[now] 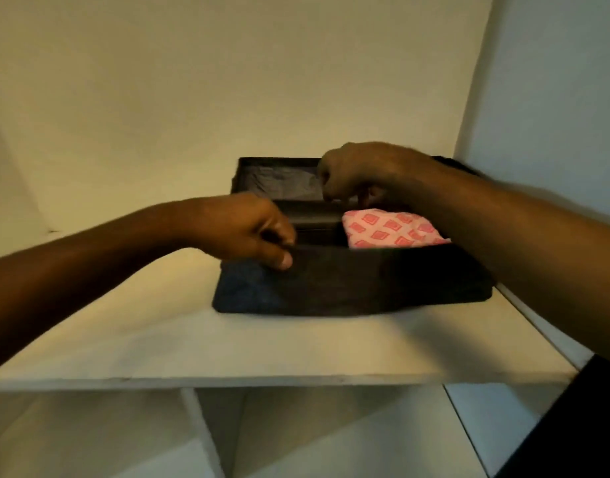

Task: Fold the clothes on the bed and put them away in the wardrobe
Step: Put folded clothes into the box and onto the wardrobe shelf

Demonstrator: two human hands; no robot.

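A dark fabric organiser box [348,288] with inner dividers stands on a white wardrobe shelf [262,346], towards the right. A folded pink cloth with red square prints [393,229] lies in its right front compartment. My left hand [248,232] pinches the box's front rim near the left corner, thumb on the outside. Over the middle divider, behind the pink cloth, hovers my right hand [362,174] with curled fingers pointing down; whether they hold the divider is not clear. A grey crumpled lining or cloth [279,181] shows in the back left compartment.
The wardrobe's back wall [227,81] and right side panel [544,115] close in the shelf. Bare shelf lies left of the box. Below the shelf, a vertical divider [200,429] splits lower compartments. A dark sleeve or garment [579,426] shows at bottom right.
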